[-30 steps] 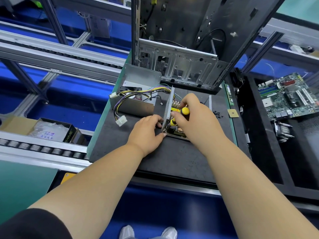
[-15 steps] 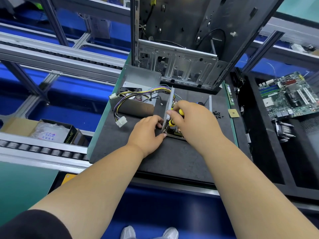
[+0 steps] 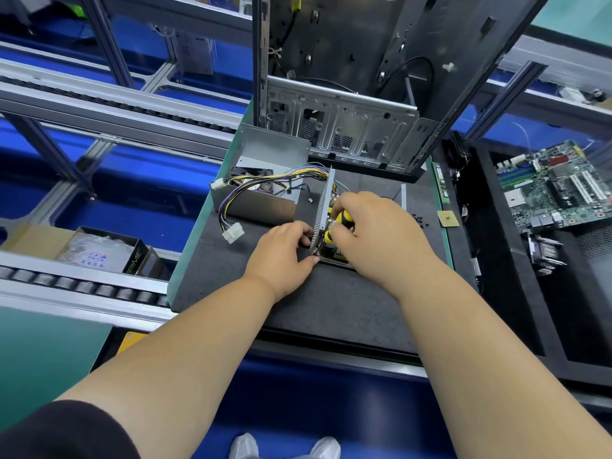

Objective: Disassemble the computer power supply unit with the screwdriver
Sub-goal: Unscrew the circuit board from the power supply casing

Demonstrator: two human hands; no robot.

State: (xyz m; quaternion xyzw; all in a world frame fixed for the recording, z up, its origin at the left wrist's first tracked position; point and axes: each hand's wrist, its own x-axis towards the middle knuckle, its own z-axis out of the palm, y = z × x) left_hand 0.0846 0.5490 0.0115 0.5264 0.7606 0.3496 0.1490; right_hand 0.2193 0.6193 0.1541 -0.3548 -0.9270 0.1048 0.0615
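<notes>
— Looking at the middle of the frame: the right hand (image 3: pixel 374 233) is wrapped round the yellow-and-black-handled screwdriver (image 3: pixel 336 225), its tip down among the parts of the opened power supply tray (image 3: pixel 334 256) on the dark grey work mat (image 3: pixel 231 279). The left hand (image 3: pixel 281 256) pinches the near corner of the upright perforated metal side wall (image 3: pixel 324 207), bracing it.

— And the rest of the unit?

— Its grey sheet-metal cover with the fan (image 3: pixel 261 190) sits just up and left of the hands, with the bundle of yellow, purple and black wires (image 3: pixel 265 183) trailing across to the tray.

— What might go wrong?

— I'd guess the tip could slip off the screw head, which I can't see under the fingers, and jab the board, or the left fingertips that sit right beside it. If the left hand eases off, the thin wall could tip. A freed screw may drop among the components.

— Count things for me.

— Two hands, one screwdriver. Two white plastic connectors (image 3: pixel 233 232) show on the wire ends. One bare computer case (image 3: pixel 347 134) stands at upper centre. One green motherboard (image 3: pixel 556 183) lies at the right edge, one small square tan chip (image 3: pixel 447 218) sits right of the hands, and there's a scatter of small dark screws (image 3: pixel 419 218) too fine to count. One cardboard box (image 3: pixel 109 250) at the left.
</notes>
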